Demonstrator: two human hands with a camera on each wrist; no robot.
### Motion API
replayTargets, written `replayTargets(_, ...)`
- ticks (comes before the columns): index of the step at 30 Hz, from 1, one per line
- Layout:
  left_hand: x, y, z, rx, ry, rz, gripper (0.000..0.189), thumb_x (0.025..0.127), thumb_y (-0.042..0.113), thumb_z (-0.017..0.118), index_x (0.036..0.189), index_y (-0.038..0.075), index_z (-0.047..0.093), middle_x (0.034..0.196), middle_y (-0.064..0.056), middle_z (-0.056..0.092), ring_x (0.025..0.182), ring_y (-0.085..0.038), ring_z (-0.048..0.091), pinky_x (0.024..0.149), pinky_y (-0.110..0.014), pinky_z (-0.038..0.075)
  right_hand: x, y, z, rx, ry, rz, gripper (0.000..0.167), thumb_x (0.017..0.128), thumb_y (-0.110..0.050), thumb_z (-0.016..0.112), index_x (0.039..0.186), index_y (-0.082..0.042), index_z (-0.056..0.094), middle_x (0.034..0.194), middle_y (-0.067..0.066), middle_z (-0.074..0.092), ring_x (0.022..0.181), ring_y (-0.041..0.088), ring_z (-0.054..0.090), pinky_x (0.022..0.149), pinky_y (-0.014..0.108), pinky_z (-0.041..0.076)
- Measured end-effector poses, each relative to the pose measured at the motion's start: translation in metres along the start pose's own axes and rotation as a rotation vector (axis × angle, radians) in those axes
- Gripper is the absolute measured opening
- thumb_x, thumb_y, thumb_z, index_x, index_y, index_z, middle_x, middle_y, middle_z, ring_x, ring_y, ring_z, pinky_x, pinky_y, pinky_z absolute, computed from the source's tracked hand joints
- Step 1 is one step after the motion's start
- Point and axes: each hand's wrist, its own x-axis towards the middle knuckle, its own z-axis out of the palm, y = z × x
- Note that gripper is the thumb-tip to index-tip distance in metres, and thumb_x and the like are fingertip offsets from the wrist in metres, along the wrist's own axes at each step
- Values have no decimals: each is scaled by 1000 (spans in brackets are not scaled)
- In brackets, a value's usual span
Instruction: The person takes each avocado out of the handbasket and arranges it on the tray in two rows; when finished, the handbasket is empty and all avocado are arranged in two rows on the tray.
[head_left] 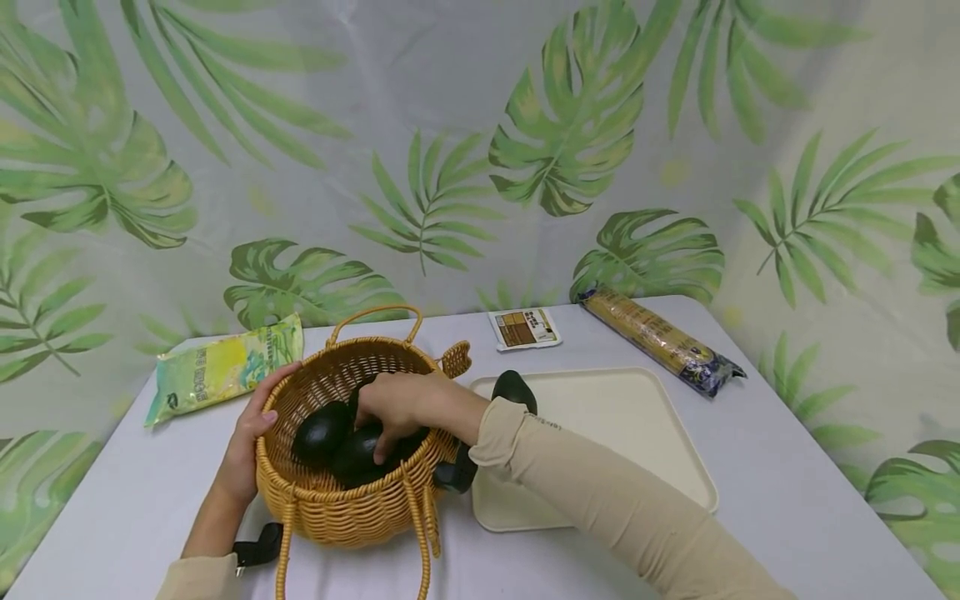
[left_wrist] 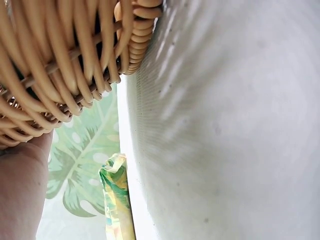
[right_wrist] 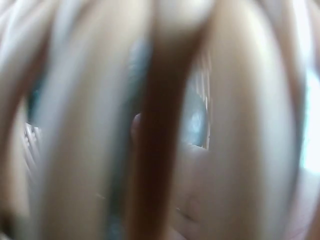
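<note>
A round wicker basket (head_left: 337, 521) with looped handles stands at the left of the table. My left hand (head_left: 243, 442) grips its rim from the left side, thumb over the edge. Several dark green, glossy avocados (head_left: 321, 435) lie inside the basket. My right hand (head_left: 401, 400) reaches in over the right rim, its thumb and fingers around one of the avocados; part of the fingers is hidden. Another avocado (head_left: 515, 390) shows at the tray, partly behind my right forearm. Blurred wicker strands (right_wrist: 245, 120) fill the right wrist view.
A cream tray (head_left: 637, 450) lies right of the basket. A green-yellow bag (head_left: 225, 367) lies at the back left, a small white-and-brown packet (head_left: 525, 328) at the back middle and a long golden package (head_left: 660, 337) at the back right. A leaf-print curtain (head_left: 427, 167) hangs behind the table.
</note>
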Motion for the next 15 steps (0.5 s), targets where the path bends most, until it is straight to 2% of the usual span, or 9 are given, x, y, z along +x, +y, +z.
replayTargets(7,0,-1,0,7,1,-1,58,103,17,24,159,10,33,152,-2,41,132,-18,48,101,-23,48,-4,0,-2,-23,23,-38,56,83,-41,84,134,-20,71,126,-6,73,108,8,69,89,20,53)
replayTargets(15,-1,-1,-1,10,-4,2,57,103,15,24,159,11,33,152,-3,42,131,-17,50,100,-23,49,-10,3,-7,-30,78,-121,57,86,-40,82,137,-19,69,131,-6,71,113,8,68,93,21,52)
